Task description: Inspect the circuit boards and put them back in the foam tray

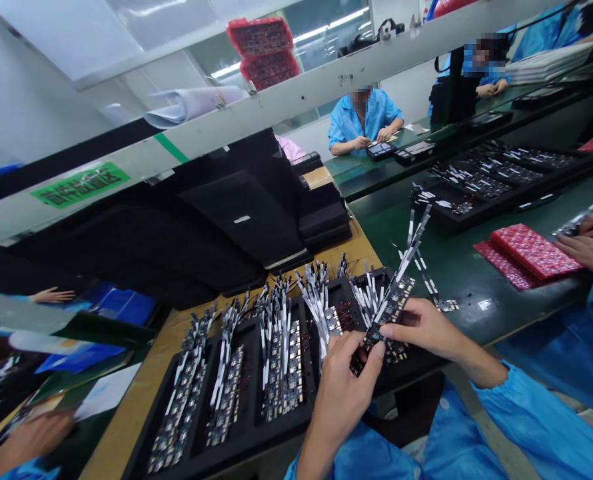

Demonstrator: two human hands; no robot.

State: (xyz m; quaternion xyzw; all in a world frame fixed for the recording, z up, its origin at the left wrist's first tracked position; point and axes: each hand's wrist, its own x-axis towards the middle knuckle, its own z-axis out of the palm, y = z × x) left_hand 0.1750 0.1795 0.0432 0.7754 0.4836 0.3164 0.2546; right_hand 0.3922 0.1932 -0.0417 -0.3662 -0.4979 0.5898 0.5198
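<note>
Both my hands hold a stack of small black circuit boards (395, 301) with silvery flat strips sticking up from it. My left hand (344, 387) pinches the lower left end between thumb and fingers. At the other side, my right hand (429, 328) grips the boards with its thumb on top. Below them lies a black foam tray (249, 393), its slots filled with rows of similar circuit boards (282, 373) with upright strips and thin dark red wires. Part of the tray's right end is hidden by my hands and the boards.
A metal rail (276, 87) crosses overhead. Beyond the tray stand black foam panels (246, 207). To the right are pink bubble wrap (531, 253), another filled tray (496, 177) and a co-worker's hands (591, 240). A seated person (364, 123) works across the green table.
</note>
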